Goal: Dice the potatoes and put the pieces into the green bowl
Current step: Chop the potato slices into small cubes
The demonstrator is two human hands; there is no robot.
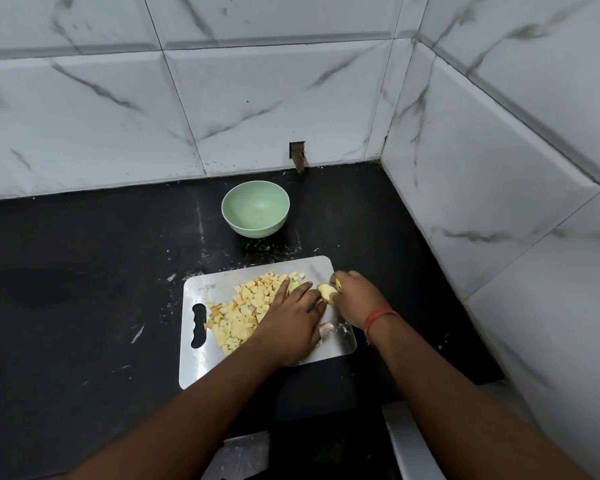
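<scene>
A steel cutting board (201, 362) lies on the black counter. A pile of diced potato pieces (243, 310) covers its left and middle. My left hand (291, 320) lies flat on the board with straight fingers against the pile's right side. My right hand (355, 296) grips a knife with a yellow handle (337, 283); the blade is hidden. An uncut potato chunk (327, 292) sits between the two hands. Another pale piece (326, 329) lies by my left hand. The green bowl (255, 207) stands empty behind the board.
The black counter (84, 271) ends at marble-tiled walls (499, 202) at the back and right. A brown fitting (297, 156) sticks out of the back wall above the bowl. Small scraps (137, 334) lie left of the board.
</scene>
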